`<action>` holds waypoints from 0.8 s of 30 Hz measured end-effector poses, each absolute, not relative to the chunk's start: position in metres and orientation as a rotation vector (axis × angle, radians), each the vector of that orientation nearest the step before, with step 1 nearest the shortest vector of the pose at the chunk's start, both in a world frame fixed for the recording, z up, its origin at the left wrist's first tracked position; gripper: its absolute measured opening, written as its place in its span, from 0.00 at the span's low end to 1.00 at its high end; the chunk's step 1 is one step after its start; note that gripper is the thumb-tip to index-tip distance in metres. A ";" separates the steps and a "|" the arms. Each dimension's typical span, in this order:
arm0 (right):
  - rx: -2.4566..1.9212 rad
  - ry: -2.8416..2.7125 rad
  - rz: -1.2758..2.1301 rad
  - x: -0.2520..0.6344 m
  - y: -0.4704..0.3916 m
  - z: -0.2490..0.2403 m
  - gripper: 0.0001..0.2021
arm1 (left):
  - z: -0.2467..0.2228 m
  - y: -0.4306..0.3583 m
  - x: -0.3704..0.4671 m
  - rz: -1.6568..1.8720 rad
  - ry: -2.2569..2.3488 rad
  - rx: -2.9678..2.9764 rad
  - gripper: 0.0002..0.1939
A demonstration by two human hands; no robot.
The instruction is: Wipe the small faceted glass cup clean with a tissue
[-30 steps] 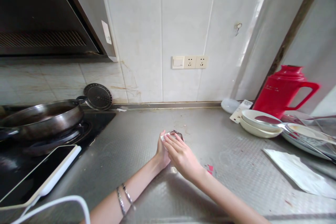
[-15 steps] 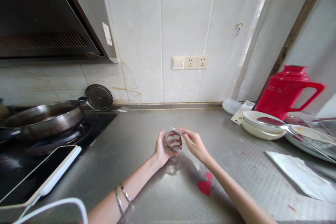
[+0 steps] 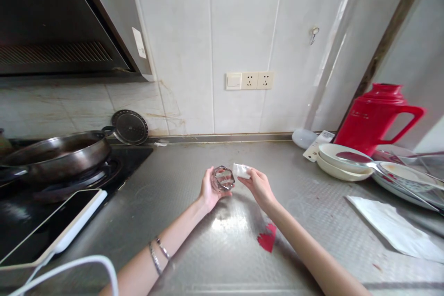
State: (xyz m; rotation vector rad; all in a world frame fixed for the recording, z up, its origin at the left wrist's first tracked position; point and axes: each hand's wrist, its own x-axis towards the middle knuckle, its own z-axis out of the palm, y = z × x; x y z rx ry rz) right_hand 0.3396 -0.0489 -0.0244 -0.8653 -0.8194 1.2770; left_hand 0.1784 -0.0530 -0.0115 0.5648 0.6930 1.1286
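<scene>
- The left hand (image 3: 209, 190) is grasping the small glassy vessel (image 3: 224, 178) around its side
- The right hand (image 3: 260, 187) pinches the white sheet (image 3: 240, 170) just beside the vessel
- The vessel is over the metal counter (image 3: 180, 180); whether it rests there, I cannot tell
- A steady left grip seems wise, because the smooth side could slip
- For the right hand, I would advise a light pinch of the sheet

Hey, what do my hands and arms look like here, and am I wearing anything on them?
Your left hand and right hand are gloveless. Two slim silver-coloured bracelets circle your left forearm; your right forearm shows none. Neither forearm has a sleeve in view.
</scene>
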 end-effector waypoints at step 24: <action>-0.764 -0.832 1.721 0.317 -0.062 -0.034 0.13 | -0.010 -0.046 0.178 1.511 0.710 0.860 0.23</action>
